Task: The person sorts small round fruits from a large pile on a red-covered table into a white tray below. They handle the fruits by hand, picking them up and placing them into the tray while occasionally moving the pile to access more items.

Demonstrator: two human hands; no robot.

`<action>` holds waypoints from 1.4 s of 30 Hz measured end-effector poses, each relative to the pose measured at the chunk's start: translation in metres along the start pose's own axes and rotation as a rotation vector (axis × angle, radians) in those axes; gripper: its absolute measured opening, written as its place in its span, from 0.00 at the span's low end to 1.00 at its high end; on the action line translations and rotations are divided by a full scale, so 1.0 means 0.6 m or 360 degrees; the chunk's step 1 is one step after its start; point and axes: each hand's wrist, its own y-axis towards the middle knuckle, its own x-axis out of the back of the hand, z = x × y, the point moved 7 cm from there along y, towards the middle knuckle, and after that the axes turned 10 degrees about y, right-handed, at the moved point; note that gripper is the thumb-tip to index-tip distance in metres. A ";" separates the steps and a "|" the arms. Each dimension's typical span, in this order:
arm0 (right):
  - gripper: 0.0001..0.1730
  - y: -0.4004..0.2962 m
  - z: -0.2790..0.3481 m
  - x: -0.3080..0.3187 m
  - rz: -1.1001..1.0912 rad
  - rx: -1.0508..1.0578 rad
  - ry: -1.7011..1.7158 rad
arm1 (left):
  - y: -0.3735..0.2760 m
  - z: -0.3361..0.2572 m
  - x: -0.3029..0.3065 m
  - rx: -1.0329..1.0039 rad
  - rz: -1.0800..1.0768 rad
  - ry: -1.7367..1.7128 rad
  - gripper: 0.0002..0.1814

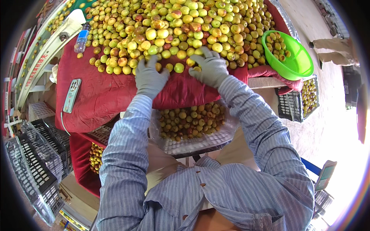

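Observation:
A large heap of green, yellow and reddish-brown jujube-like fruits [173, 31] covers a table draped in dark red cloth [115, 92]. At the heap's near edge, my left hand [151, 76], in a grey glove, rests with fingers spread against several fruits. My right hand [210, 67], gloved likewise, has its fingers spread over fruits to the right; one lies by its fingertips and another below the palm side. A few loose fruits [179, 68] sit on the cloth between the hands. Neither hand is plainly closed on a fruit.
Below the table edge stands a plastic-lined crate of fruits [192, 122]. A green plastic basket [303, 62] holds fruits at the right. A phone [72, 96] and a plastic bottle [82, 39] lie left. Black crates [37, 170] stand lower left. A person's legs [332, 52] show far right.

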 end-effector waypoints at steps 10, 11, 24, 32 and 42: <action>0.32 -0.065 0.051 -0.043 0.0904 0.0466 0.0308 | -0.075 -0.100 -0.029 -0.1107 0.1026 -0.0369 0.34; 0.32 -0.078 0.054 -0.044 0.1073 0.0537 0.0331 | -0.087 -0.102 -0.029 -0.0977 0.1287 -0.0509 0.32; 0.29 0.022 -0.098 0.030 -0.0243 0.0029 0.0020 | 0.029 0.046 -0.014 -0.0180 0.0186 -0.0511 0.30; 0.43 0.010 -0.066 -0.025 0.0344 0.0253 0.0467 | -0.014 -0.035 -0.051 -0.0413 0.0661 -0.0675 0.39; 0.24 -0.067 0.023 -0.055 0.1472 0.0450 0.0768 | -0.105 -0.112 -0.020 -0.0720 0.1785 -0.0602 0.29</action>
